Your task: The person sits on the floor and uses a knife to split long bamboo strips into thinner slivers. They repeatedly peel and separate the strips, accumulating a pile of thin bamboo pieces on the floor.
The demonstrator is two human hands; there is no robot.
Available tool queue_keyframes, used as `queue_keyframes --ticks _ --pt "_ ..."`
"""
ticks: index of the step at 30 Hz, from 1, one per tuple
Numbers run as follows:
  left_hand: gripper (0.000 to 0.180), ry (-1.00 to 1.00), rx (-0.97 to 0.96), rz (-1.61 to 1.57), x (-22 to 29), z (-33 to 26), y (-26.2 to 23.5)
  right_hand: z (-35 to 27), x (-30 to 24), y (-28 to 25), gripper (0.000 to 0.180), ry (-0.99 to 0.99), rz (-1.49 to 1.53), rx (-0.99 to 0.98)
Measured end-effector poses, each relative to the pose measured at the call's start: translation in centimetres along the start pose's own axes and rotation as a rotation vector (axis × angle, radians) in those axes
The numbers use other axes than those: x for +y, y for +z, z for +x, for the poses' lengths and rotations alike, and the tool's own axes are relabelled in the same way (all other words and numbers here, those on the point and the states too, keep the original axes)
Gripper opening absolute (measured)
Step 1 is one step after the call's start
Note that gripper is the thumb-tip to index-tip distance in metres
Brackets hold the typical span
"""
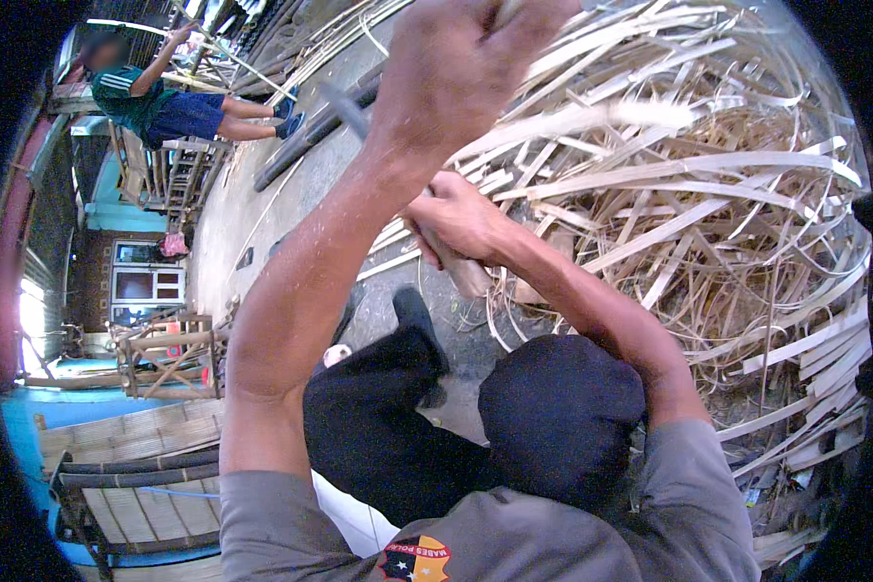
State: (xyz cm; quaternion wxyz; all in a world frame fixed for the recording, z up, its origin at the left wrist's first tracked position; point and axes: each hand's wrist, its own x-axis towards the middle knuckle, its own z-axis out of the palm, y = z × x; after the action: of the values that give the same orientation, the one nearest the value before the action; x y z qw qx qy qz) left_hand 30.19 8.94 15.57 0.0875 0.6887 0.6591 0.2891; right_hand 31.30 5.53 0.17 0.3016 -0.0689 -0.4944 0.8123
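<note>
grey shirt sleeves fill the bottom edge, nearest the lens, with a round red, yellow and black chest patch cut off by the frame. at far left, well apart, a second person in a green top sits on a bamboo frame, face blurred. bamboo racks stand lower left. the left hand is raised high in a closed fist around a handle that is mostly hidden; only a blurred dark blade sticks out to its left. lower down, the right hand grips a pale bamboo piece just above the dark-clad knees, its upper end hidden by the fingers. to the right, a big heap of pale bamboo strips covers the ground, its edges bent by the lens.
</note>
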Motion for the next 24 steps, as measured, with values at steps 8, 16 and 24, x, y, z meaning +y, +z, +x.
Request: queue_keyframes --ticks 8,16,24 --pt "0.058 0.278 -0.033 0.195 -3.2 0.9 -3.0 0.1 -6.8 -1.8 0.017 0.036 0.467 0.107" --pt "0.060 0.474 0.268 -0.303 -8.0 5.7 -10.2 0.4 -2.9 -2.8 0.051 0.091 0.696 0.268" --pt "0.058 0.523 0.507 -0.251 -7.1 7.0 -9.8 5.7 -5.2 2.4 0.040 -0.140 0.179 0.144"
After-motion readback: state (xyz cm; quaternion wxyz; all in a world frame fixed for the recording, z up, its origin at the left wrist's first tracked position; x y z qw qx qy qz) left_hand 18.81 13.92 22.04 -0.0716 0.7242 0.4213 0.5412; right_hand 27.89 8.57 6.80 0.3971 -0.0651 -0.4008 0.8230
